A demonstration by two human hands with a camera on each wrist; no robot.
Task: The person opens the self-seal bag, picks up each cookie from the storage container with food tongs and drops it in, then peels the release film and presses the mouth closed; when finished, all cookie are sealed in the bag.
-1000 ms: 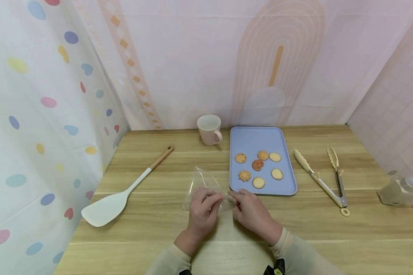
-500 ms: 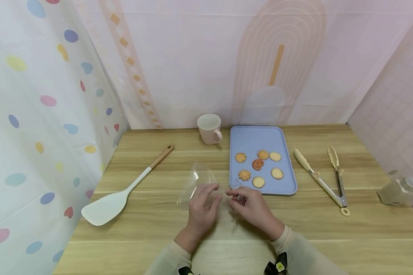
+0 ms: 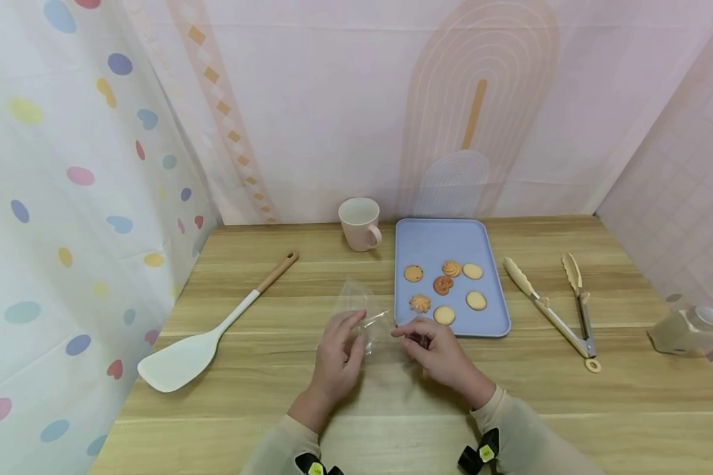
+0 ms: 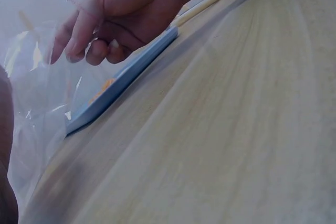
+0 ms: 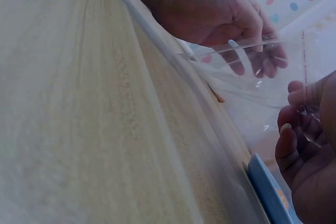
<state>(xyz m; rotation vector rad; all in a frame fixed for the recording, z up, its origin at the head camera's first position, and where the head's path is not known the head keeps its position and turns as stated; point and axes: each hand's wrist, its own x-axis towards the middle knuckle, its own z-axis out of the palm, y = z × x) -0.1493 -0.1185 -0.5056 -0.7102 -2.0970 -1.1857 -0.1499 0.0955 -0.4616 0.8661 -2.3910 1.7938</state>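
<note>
The clear bag is pinched by the right hand. The left hand, its grip unclear, is now held farther away.

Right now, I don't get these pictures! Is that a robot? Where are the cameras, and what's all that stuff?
No robot here: these are a person's two bare hands. The wide picture comes from a camera on the person's head, looking forward and down. The other two come from cameras on the left and right wrists, so the table looks sloped in them.

On that wooden table lie a white spatula, a mug, a blue tray with seven cookies, spread tongs and a jar.

The right grip pinches the edge of a clear bag. The left grip is at the bag too, fingers loose; whether they are inside it is hard to tell.
</note>
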